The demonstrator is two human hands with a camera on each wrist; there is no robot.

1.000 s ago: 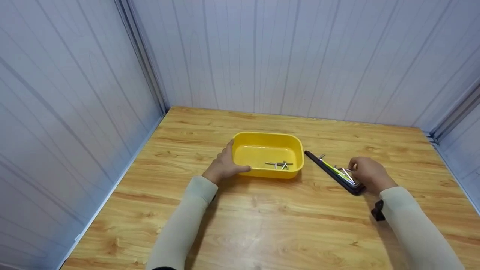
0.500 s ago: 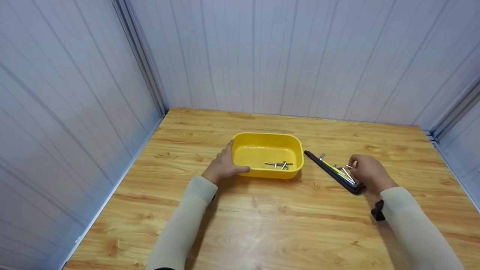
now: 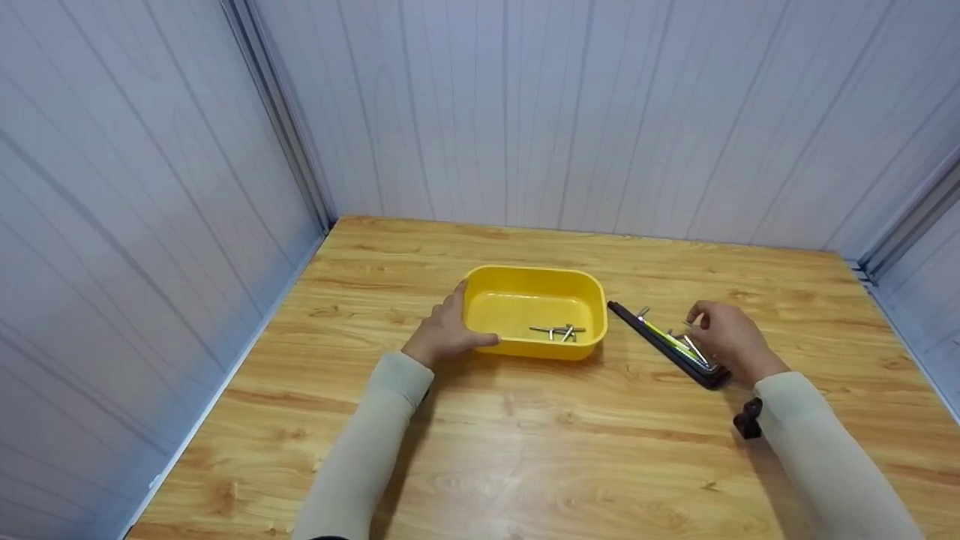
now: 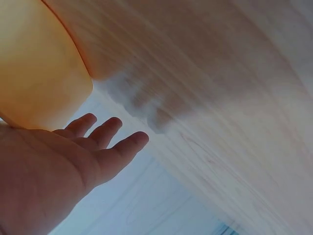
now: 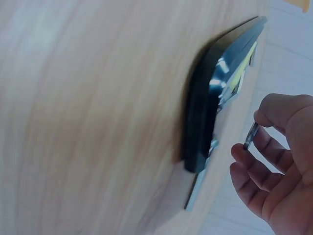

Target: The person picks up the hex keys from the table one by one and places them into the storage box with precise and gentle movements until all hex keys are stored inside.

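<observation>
A yellow plastic bin (image 3: 536, 349) stands mid-table with several small metal hex keys (image 3: 559, 331) lying near its front right corner. My left hand (image 3: 445, 330) rests against its left end, thumb along the front rim. In the left wrist view the fingers (image 4: 124, 147) stretch straight, beside the bin's wall. To the right lies a black holder (image 3: 660, 345) with a yellow strip and more metal keys. Just above it, my right hand (image 3: 727, 337) pinches a thin metal hex key (image 5: 251, 136) between thumb and fingertips; most of it is hidden in the head view.
The wooden tabletop (image 3: 540, 457) reaches back to a pale panelled wall (image 3: 525, 112). Another panelled wall (image 3: 135, 247) runs along its left edge. One metal key (image 5: 195, 192) sticks out past the holder's end in the right wrist view.
My right hand has risen a little and shifted left over the holder, drawing the pinched key up from it. The left hand and the bin have hardly moved.
</observation>
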